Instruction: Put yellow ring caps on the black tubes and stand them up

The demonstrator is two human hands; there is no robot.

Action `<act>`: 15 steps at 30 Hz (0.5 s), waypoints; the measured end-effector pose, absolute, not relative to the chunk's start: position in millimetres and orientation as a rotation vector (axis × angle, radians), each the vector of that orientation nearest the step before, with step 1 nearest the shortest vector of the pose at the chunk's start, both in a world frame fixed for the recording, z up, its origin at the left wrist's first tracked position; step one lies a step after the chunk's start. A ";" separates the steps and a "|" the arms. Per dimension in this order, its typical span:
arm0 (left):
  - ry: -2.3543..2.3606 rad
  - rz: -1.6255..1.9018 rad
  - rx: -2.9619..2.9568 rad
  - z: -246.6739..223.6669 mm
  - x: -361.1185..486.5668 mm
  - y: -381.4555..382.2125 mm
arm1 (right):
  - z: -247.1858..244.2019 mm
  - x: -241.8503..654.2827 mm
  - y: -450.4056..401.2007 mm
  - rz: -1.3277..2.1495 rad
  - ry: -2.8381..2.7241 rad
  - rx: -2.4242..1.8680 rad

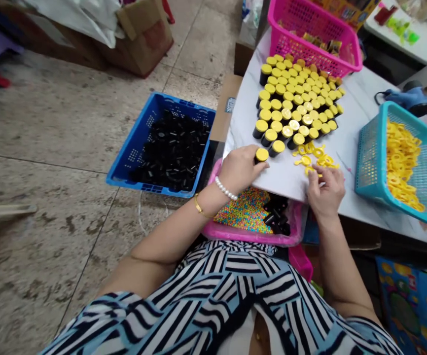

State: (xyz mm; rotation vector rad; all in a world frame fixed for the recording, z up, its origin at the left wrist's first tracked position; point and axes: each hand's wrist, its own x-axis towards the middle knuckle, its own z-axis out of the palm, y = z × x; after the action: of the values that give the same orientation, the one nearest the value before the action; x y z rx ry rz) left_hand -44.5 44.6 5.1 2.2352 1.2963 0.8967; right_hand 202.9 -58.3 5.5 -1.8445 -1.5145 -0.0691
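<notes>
My left hand (240, 168) is closed around a small black tube with a yellow cap (261, 155), at the near left edge of the white table (283, 177). Just beyond it stand many black tubes with yellow caps (295, 98), packed upright in rows. My right hand (326, 190) bends its fingers over a loose pile of yellow ring-shaped plastic pieces (311, 150). Its fingertips are pinched at one of these pieces. Below the table edge, a pink tray (250, 237) holds small multicoloured beads (243, 212) and several black tubes (278, 214).
On the right, a turquoise basket (367, 153) holds more yellow ring pieces (402, 165). A pink basket (315, 52) stands at the table's far end. Left of the table, a blue crate (132, 148) is filled with black tubes (172, 148). Cardboard boxes (143, 42) sit on the floor.
</notes>
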 end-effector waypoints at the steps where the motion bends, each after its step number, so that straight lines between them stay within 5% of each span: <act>1: 1.302 0.895 2.223 3.7 -47.1 47.6 | 3.8 207.0 -59.7 -0.125 -1.579 -1.902; 7: 1.171 1.044 2.218 -25.4 -56.2 -5.1 | -6.0 195.5 -77.0 -0.309 -1.828 -2.059; 15: 0.563 0.256 2.437 -99.4 -7.9 -43.8 | -3.2 189.7 -77.1 -0.121 -1.794 -2.043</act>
State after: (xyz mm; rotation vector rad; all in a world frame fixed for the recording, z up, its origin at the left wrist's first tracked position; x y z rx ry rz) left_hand -7.9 -43.8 -99.4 2.4371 0.5628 0.2559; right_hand 189.7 -77.1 -3.2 -2.0427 -1.7939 -0.1208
